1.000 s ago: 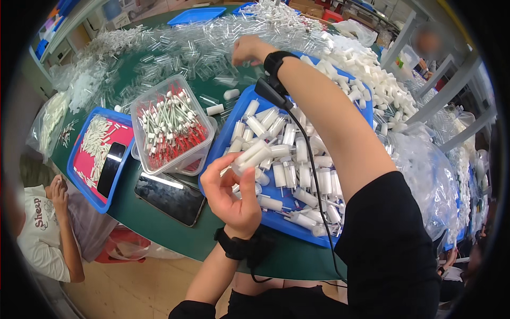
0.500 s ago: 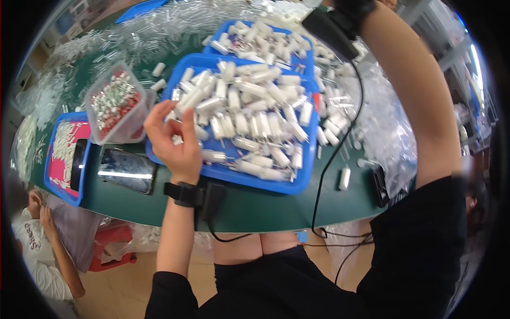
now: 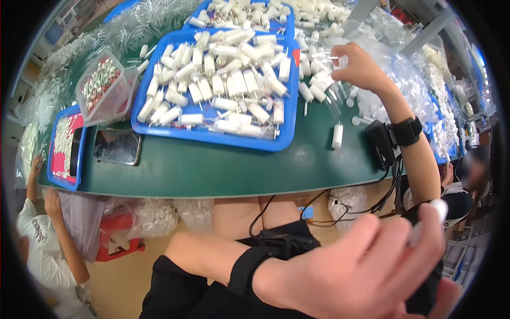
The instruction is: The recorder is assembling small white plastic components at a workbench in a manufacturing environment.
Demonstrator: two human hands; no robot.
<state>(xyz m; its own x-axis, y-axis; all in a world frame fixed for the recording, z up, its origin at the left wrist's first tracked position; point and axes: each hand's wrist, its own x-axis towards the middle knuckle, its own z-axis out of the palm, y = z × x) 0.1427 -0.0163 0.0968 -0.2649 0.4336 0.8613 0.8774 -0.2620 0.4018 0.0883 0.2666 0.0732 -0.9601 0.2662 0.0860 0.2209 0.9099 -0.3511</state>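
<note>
My left hand (image 3: 350, 266) is raised close in front of me over my lap, its fingers curled round a white cylinder (image 3: 439, 208). Only that piece's rounded end and a blurred stretch of its side show. Beyond the table's right half, my right hand (image 3: 361, 68) has thumb and fingers pinched on a small clear plastic tube (image 3: 333, 58), above loose white cylinders (image 3: 319, 85). Many more such white cylinders, some with thin metal pins, fill the large blue tray (image 3: 212, 139) in the middle. A single white cylinder (image 3: 337, 136) stands on the green table.
Left of the tray are a clear box (image 3: 114, 101) of red and white pieces, a phone (image 3: 118, 147) and a small blue tray (image 3: 74, 183) with a pink lining. Clear tubes (image 3: 127, 37) heap behind. Cables (image 3: 345, 210) hang at the table edge. Another person (image 3: 50, 239) sits left.
My left hand has left the tray and come up close, to the right, holding a white cylinder. My right hand has come down from the far edge to the loose pieces. The view has shifted.
</note>
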